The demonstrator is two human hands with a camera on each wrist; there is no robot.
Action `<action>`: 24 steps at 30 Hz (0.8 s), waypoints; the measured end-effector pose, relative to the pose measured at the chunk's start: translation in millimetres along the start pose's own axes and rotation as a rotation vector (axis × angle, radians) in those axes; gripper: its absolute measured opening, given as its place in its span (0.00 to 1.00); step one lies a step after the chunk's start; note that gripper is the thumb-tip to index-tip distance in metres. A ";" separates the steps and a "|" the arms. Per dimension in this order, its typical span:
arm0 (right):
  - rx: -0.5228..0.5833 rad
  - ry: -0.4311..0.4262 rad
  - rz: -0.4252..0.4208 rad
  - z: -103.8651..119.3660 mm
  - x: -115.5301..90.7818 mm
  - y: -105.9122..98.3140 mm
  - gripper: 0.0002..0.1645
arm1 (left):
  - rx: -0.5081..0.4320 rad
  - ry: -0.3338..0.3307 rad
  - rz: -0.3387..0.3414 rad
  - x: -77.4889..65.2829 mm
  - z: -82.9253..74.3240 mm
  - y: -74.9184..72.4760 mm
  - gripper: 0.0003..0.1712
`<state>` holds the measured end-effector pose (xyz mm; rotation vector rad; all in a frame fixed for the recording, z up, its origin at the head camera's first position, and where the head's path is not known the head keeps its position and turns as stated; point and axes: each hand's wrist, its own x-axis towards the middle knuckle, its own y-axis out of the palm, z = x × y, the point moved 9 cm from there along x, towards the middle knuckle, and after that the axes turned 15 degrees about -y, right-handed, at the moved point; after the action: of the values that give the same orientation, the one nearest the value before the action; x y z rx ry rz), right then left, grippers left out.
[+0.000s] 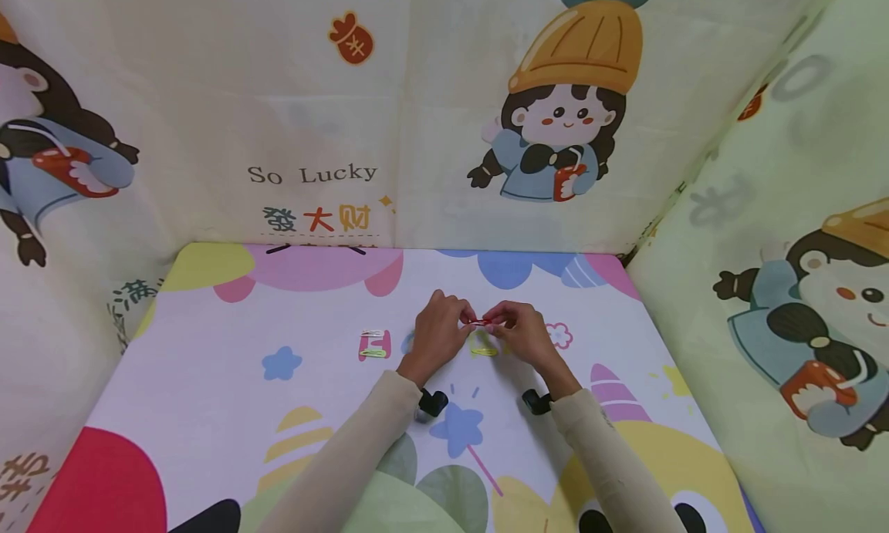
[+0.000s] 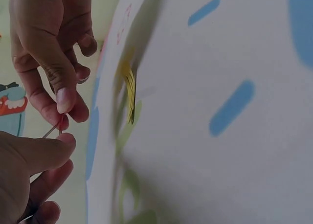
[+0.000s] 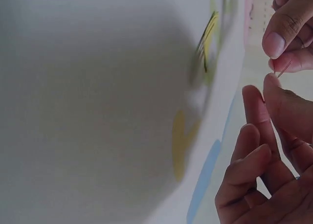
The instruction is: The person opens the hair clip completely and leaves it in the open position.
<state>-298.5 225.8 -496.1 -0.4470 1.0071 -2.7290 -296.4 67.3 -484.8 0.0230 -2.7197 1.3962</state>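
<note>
My left hand (image 1: 437, 334) and right hand (image 1: 522, 334) meet over the middle of the mat, fingertips almost together. Between them is a slim red hair clip (image 1: 480, 322), each hand pinching one end with thumb and finger. Both wrist views show the clip's thin arms (image 2: 60, 123) spread apart, while the fingertips hide the rest. Just below the hands lies a yellow hair clip (image 1: 484, 352), which looks like several thin strips in the left wrist view. Off to the left, a white clip (image 1: 373, 334) and a green clip (image 1: 373, 354) lie on a pink patch (image 1: 363, 346).
A white mat (image 1: 222, 348) printed with colourful cartoon shapes covers the table. Patterned cloth walls (image 1: 444, 132) stand behind it and on both sides. A black object (image 1: 208, 517) shows at the front left edge.
</note>
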 end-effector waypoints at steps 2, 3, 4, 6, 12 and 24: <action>-0.051 0.003 0.004 0.0 1.2 1.0 0.07 | 0.019 -0.009 0.004 1.3 0.1 3.2 0.08; -0.072 0.007 0.007 -0.1 1.6 1.7 0.07 | 0.029 -0.014 0.005 1.8 0.3 4.6 0.08; -0.091 0.015 0.011 -0.5 1.9 2.3 0.07 | 0.037 -0.019 0.006 2.3 0.6 6.2 0.08; -0.119 0.032 0.020 -1.2 2.2 3.5 0.07 | 0.052 -0.025 0.010 3.2 1.1 9.3 0.07; -0.193 0.090 0.047 -6.0 1.9 8.2 0.07 | 0.091 -0.022 0.011 4.5 3.1 17.7 0.04; -0.239 0.130 0.073 -9.0 -1.5 10.7 0.07 | 0.107 -0.041 0.024 1.5 6.9 21.8 0.10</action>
<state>-299.4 223.5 -509.9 -0.2650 1.3629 -2.6115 -299.5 74.5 -506.3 0.0258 -2.6828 1.5637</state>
